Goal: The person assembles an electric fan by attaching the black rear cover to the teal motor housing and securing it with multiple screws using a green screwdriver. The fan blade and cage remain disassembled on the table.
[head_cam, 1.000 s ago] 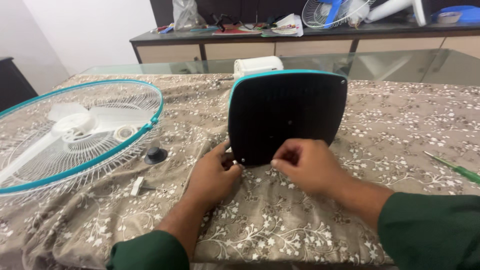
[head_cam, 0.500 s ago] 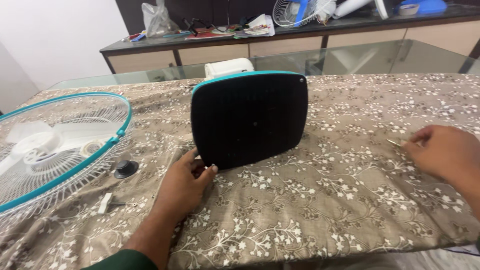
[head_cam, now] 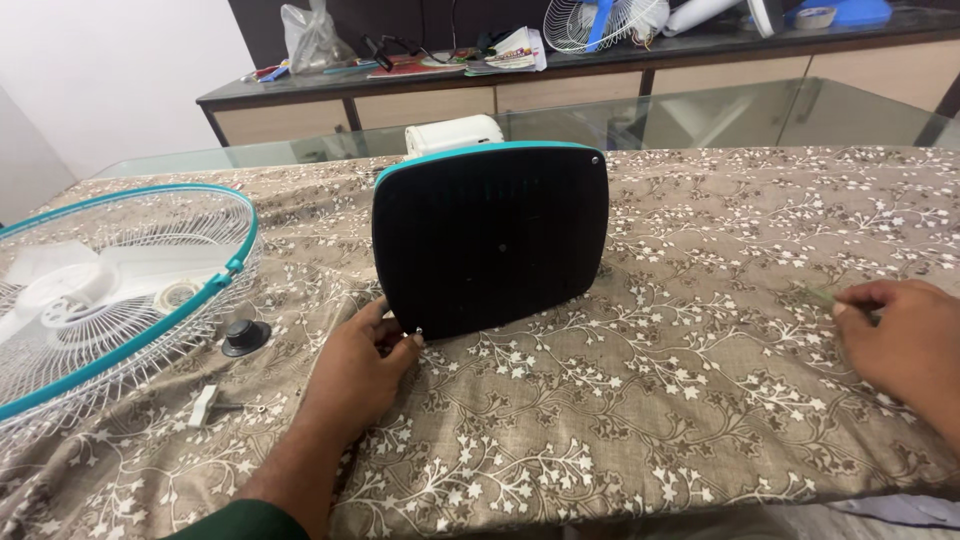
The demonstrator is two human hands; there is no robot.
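Left hand [head_cam: 358, 372]: rests on the cloth at the near left corner of the fan base, thumb and fingers touching its lower edge; the fingers are loosely curled against the base, not wrapped round it.
Right hand [head_cam: 905, 340]: lies at the far right of the table, well apart from the base, fingertips closed on the end of a thin green screwdriver.
Fan base [head_cam: 490, 238]: a black, rounded-square panel with a teal rim along its top, standing on edge near the middle of the table and tilted slightly back, its flat black underside facing the viewer.
Screwdriver [head_cam: 822, 296]: only a short greenish stretch shows, just left of the right hand's fingertips, lying on the cloth.
Table [head_cam: 640, 400]: covered with a brown cloth printed with white flowers; bare glass shows at its far edge.
Fan guard [head_cam: 130, 290]: a white wire cage with a teal ring, lying flat at the left with white blades under it.
Black knob [head_cam: 245, 335]: on the cloth just beside the guard's near right edge.
White piece [head_cam: 203, 405]: a small part nearer than the knob, apart from the left hand.
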